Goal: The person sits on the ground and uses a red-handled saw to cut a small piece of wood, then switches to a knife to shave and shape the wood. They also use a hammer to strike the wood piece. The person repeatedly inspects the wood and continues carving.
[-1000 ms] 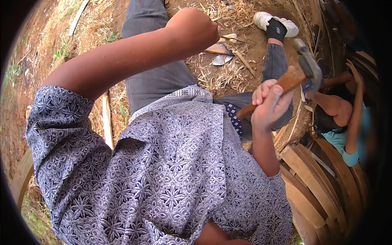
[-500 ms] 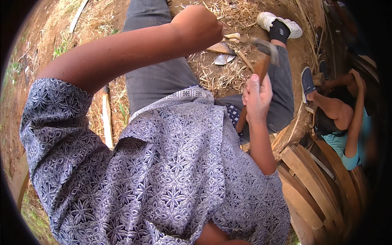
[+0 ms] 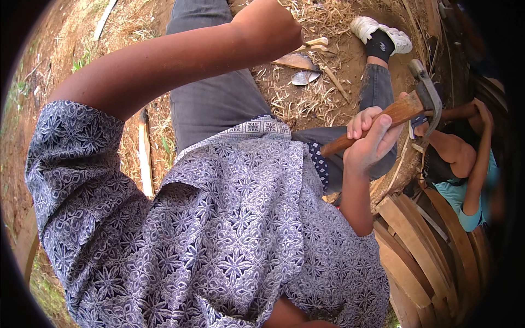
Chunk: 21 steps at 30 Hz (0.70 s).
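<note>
My right hand (image 3: pixel 372 139) is wrapped round the wooden handle of a claw hammer (image 3: pixel 396 109). The hammer slants up to the right, its metal head and curved claw at the far end, and its butt near my waist. My left arm reaches across above my lap. At its end my left hand (image 3: pixel 270 30) is closed in a fist, partly cut off by the upper edge; what its fingers hold, if anything, is hidden. Just beyond that fist lie pale wood sticks (image 3: pixel 314 45), a flat brown-and-dark piece (image 3: pixel 295 61) and a shiny silvery piece (image 3: pixel 305 78).
Wood shavings (image 3: pixel 295 104) litter the dirt ground between my outstretched legs. At the right sits another person (image 3: pixel 465 158) in a turquoise top, beside stacked curved planks (image 3: pixel 410 240). A pale wood strip (image 3: pixel 144 153) lies on the left, below my arm.
The hammer has swung to the right and tipped over from nearly upright, its head now farther from my left hand. My left fist has shifted slightly up.
</note>
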Motion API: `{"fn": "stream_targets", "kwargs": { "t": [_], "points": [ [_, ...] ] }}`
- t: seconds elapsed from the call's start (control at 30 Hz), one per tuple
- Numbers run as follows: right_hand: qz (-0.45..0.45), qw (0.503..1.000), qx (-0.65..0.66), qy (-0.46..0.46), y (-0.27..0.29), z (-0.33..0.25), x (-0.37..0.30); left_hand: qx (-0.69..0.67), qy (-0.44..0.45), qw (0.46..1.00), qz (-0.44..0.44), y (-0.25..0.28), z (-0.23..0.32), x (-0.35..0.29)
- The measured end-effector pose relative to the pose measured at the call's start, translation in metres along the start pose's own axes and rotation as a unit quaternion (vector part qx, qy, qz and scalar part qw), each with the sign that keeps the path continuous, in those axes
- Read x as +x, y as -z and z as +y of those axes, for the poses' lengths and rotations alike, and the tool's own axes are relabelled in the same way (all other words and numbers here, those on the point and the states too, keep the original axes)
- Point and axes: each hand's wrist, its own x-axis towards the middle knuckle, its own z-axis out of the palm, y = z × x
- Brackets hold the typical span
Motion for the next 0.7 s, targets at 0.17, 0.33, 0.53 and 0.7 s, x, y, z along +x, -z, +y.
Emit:
{"fn": "stream_targets", "kwargs": {
  "t": [0.17,0.33,0.53,0.7],
  "points": [
    [-0.072,0.958,-0.134,-0.244,0.012,0.041,0.017,0.017,-0.008,1.0,0.018,-0.004,0.0,0.011],
    [-0.002,1.0,-0.011,0.002,0.004,0.017,0.01,-0.016,0.006,1.0,0.008,-0.013,0.002,0.013],
    [-0.053,0.977,-0.099,-0.183,0.009,0.011,0.012,0.012,0.0,1.0,0.024,0.009,-0.002,0.01],
    [-0.051,0.986,-0.083,-0.133,0.009,0.025,0.005,0.008,-0.01,1.0,0.016,0.017,0.004,0.01]
  ]
}}
